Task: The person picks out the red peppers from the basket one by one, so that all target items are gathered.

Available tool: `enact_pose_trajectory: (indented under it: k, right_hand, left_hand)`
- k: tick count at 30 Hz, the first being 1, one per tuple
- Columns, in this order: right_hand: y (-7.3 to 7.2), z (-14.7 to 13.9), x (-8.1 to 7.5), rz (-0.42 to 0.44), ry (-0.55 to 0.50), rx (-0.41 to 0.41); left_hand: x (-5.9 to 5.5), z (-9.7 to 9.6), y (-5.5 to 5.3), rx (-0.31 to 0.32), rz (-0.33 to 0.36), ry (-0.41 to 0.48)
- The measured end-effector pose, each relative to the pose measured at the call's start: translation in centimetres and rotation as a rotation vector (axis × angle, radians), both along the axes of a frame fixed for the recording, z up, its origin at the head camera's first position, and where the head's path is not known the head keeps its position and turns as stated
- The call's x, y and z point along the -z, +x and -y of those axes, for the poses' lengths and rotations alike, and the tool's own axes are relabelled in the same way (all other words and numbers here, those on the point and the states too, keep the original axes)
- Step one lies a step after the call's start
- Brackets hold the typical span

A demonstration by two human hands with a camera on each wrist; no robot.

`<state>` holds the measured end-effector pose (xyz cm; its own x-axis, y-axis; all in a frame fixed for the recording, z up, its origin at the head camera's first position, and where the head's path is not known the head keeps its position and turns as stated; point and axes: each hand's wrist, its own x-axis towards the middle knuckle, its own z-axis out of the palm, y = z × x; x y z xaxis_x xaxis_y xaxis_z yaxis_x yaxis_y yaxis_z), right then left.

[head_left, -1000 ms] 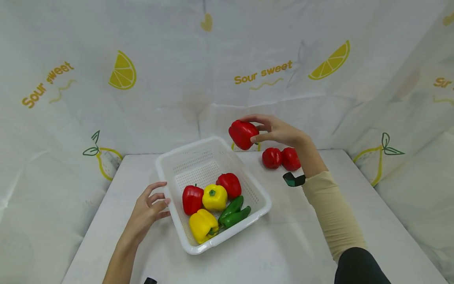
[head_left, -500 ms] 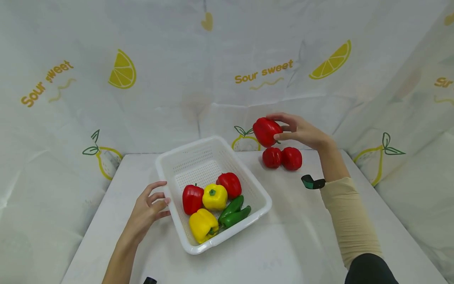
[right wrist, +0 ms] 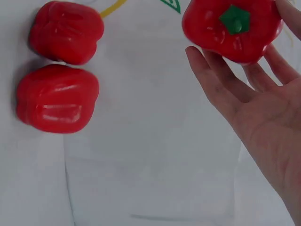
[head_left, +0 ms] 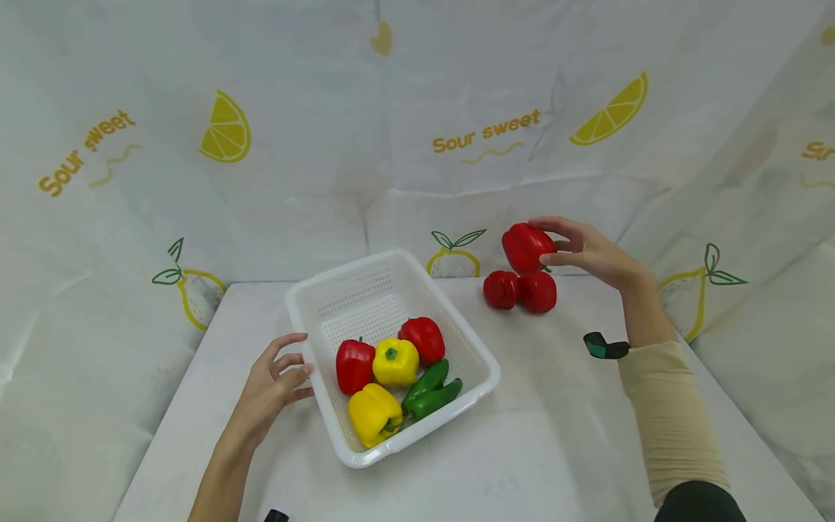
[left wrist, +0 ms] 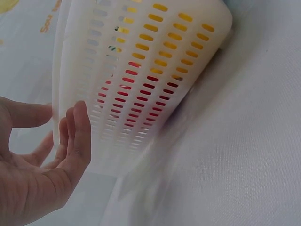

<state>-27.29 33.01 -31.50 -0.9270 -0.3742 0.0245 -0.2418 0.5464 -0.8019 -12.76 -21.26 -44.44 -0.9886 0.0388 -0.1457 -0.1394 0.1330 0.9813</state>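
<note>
My right hand (head_left: 590, 250) holds a red bell pepper (head_left: 527, 248) in the air above the back of the table, fingers and thumb around it. In the right wrist view its green stem (right wrist: 235, 20) faces the camera. Two more red bell peppers (head_left: 501, 290) (head_left: 538, 292) lie side by side just below it on the table. My left hand (head_left: 270, 384) grips the left rim of a white plastic basket (head_left: 391, 254), seen also in the left wrist view (left wrist: 188, 47). In it are two red bell peppers (head_left: 355, 366) (head_left: 421, 341), two yellow ones (head_left: 395, 362) (head_left: 375, 415) and green chili peppers (head_left: 432, 391).
The white table (head_left: 522, 464) reaches back to a white curtain (head_left: 365, 145) printed with lemons and lettering. Curtain sides also flank the table left and right. A black strap (head_left: 605, 346) hangs at the right wrist.
My right hand has moved right with the red bell pepper, away from the basket to above the two loose ones. The left hand and basket have stayed put.
</note>
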Motion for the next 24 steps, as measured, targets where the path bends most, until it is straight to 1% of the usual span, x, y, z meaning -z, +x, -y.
enact_pose_trajectory:
  k: [6, 10, 14, 19, 24]
  right_hand:
    - [0.4, -1.8, 0.7, -0.008, -0.011, 0.005]
    - [0.8, -3.3, 1.1, -0.009, 0.035, 0.042]
    - [1.0, -4.8, 1.7, 0.015, 0.060, 0.080]
    - [1.0, -6.6, 2.6, 0.034, 0.090, 0.114]
    - [1.0, -7.8, 3.5, 0.058, 0.135, 0.147]
  left_hand:
    - [0.0, 0.1, 0.0, 0.000, 0.002, 0.006]
    - [0.0, 0.1, 0.0, 0.003, -0.001, -0.002]
    - [0.0, 0.0, 0.0, 0.004, -0.004, -0.008]
    - [0.1, 0.0, 0.0, 0.003, -0.006, -0.014]
    - [0.1, 0.0, -0.1, 0.001, -0.006, -0.012]
